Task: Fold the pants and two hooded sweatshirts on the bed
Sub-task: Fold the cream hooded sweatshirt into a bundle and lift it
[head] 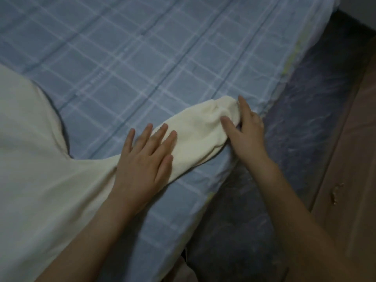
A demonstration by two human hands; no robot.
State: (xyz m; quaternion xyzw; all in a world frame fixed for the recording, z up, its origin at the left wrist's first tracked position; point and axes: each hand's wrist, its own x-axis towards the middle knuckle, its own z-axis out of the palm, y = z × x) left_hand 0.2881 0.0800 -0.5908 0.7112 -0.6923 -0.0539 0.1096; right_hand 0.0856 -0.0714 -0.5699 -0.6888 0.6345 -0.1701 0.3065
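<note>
The left hand point(146, 159) is laid flat, palm down, on the cream sleeve point(195, 137) of 1 hooded sweatshirt point(40, 159). Its fingers point(160, 133) are straight and spread apart, and the cloth is pressed against the bed beneath them; nothing is clasped by this hand. The right hand point(248, 131) is set at the far end of the same sleeve, where the cuff point(221, 106) is gathered between the thumb and the forefinger. The remaining fingers are curled at the cuff's far side, and how much cloth is caught under them cannot be told.

The sweatshirt's body is spread over the left part of the bed, and only part of it is taken in by the view. The sleeve is stretched out from it to the right, towards the bed's edge, with the cuff just short of that edge. The garment is borne by a blue checked sheet point(142, 58), lined with pale stripes and lightly creased. Beside the sheet's edge a dark mattress side point(295, 129) is seen, and beyond it a brownish floor point(354, 159).
</note>
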